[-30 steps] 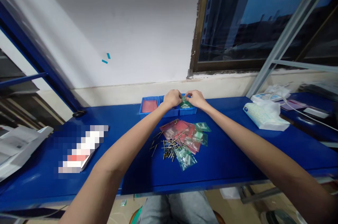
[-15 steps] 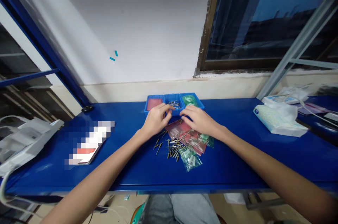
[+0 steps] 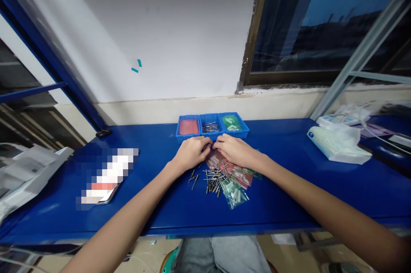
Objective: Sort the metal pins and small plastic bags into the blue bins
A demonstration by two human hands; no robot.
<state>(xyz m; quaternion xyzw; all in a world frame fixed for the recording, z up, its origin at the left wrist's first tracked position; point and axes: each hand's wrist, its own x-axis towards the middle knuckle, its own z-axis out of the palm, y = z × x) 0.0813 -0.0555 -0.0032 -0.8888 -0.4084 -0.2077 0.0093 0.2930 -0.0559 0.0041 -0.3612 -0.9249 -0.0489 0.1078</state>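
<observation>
My left hand point(image 3: 192, 153) has its fingers curled together just in front of the blue bins. Close beside it, almost fingertip to fingertip, is my right hand point(image 3: 236, 149), its fingers bent inward over the far edge of the pile. What either hand holds, if anything, is hidden by the fingers. Below them lies a heap of thin metal pins point(image 3: 212, 179) with thicker brass-coloured ends. Red plastic bags point(image 3: 245, 181) lie partly under my right hand, and a green-tinted clear bag point(image 3: 235, 195) with pale pieces inside is nearer to me.
Three joined blue bins point(image 3: 210, 132) by the wall hold red bags, metal pins and green bags. On the blue table point(image 3: 154, 213), a blurred phone-like object point(image 3: 107, 178) lies left. A tissue pack point(image 3: 337, 146) is at right, a white device point(image 3: 32, 174) at far left.
Both hands have drawn back from the bins toward me, uncovering more of them. Their fingertips have come closer together. The view has shifted slightly.
</observation>
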